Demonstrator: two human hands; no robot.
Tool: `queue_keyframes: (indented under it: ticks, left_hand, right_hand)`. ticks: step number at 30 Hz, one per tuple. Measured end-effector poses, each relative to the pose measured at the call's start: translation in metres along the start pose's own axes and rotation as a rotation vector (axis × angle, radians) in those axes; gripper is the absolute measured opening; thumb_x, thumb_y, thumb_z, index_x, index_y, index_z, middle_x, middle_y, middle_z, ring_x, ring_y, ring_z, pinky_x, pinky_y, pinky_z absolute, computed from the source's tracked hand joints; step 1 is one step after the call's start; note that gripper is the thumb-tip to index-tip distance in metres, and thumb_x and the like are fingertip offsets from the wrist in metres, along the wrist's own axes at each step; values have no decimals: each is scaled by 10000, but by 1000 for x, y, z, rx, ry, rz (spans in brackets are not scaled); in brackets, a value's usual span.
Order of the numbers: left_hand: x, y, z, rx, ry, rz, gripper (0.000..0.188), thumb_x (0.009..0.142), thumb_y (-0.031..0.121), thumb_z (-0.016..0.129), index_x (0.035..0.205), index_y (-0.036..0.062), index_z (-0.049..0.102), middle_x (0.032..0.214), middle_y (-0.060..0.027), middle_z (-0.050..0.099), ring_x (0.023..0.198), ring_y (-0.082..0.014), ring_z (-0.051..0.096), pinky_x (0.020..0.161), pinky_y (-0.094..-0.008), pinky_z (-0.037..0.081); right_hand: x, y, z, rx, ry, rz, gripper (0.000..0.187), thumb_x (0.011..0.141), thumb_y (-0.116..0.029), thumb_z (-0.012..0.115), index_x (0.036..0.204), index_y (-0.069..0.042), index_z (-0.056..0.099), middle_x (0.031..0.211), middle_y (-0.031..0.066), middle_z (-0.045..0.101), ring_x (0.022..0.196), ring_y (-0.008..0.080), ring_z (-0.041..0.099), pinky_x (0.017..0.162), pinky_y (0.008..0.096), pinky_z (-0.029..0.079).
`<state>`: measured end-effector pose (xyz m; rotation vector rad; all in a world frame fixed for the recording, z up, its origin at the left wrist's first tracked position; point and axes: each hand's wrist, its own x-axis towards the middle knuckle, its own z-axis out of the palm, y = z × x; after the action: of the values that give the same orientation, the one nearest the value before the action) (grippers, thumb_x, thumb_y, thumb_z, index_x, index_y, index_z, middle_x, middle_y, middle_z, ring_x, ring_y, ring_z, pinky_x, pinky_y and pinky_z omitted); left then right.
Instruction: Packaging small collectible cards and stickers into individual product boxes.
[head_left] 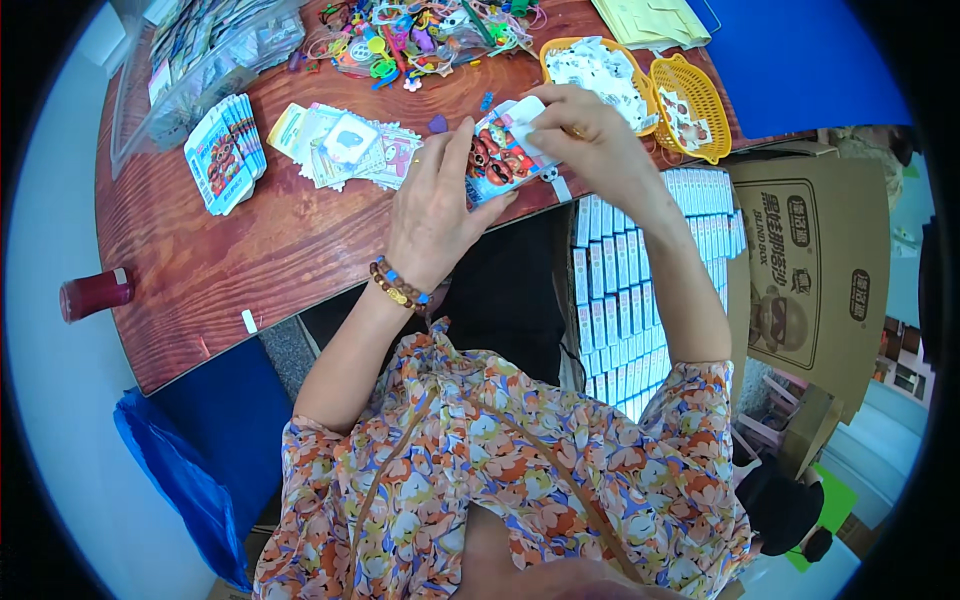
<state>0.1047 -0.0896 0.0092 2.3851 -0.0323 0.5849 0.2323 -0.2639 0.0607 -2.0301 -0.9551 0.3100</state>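
Over the desk point(200, 270) edge, the left hand point(432, 215) has its fingers point(456, 150) closed on the lower-left side of a small printed packet point(498, 152). The packet's long axis slants up toward the right hand point(585, 135), whose fingers pinch its white upper end.

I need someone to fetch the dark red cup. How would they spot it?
Start at the wooden table and follow its near left edge. The dark red cup lies on its side there, partly over the edge, far from the card stacks; it is the only round, plain red thing there.
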Motion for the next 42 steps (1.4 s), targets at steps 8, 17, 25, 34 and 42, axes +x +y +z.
queue_keyframes:
  ticks: [8, 17, 25, 34, 42]
  left_hand:
    - [-7, -7, -2, -49, 13, -51, 806, 734, 216, 848, 1391, -29, 450, 1172, -225, 562, 1052, -398, 596, 870, -454, 515]
    - [-17, -8, -5, -69, -24, -78, 807, 729, 230, 857, 1389, -20, 466, 1149, -214, 576, 1045, -373, 607, 859, -444, 522]
    - [-19, -13, -12, -79, 0, -79, 809, 734, 219, 853, 1399, -18, 459, 1141, -204, 579, 1032, -363, 612, 858, -445, 522]
    - [-23, -16, -13, 10, 66, -1, 833, 706, 200, 866, 1396, -24, 455, 1175, -204, 578, 1051, -359, 605, 878, -437, 518]
    - [-35, -17, -22, -15, 110, -56, 820, 717, 223, 862, 1386, -27, 459, 1197, -221, 571, 1070, -376, 607, 888, -446, 522]
  right_hand:
    - [1, 19, -36, 174, 9, 40, 260, 971, -139, 618, 1177, -1, 694, 1177, 70, 698, 1071, 129, 634, 944, 253, 467]
    - [-8, 151, -118, -372, 239, 783, 126, 879, -82, 681, 844, -34, 571, 677, 13, 550, 542, 83, 487, 464, 268, 383]
    - [-14, 162, -142, -173, 284, 667, 117, 875, -111, 688, 853, -14, 626, 708, 30, 613, 564, 87, 541, 501, 279, 422]
    - [-6, 3, -47, 280, 194, 200, 108, 854, -159, 722, 809, -62, 734, 1134, 66, 667, 1001, 119, 595, 920, 287, 428]
    - [21, -24, 47, -40, 7, -62, 121, 844, -110, 712, 827, 8, 696, 1202, 154, 636, 1073, 212, 615, 886, 321, 477]
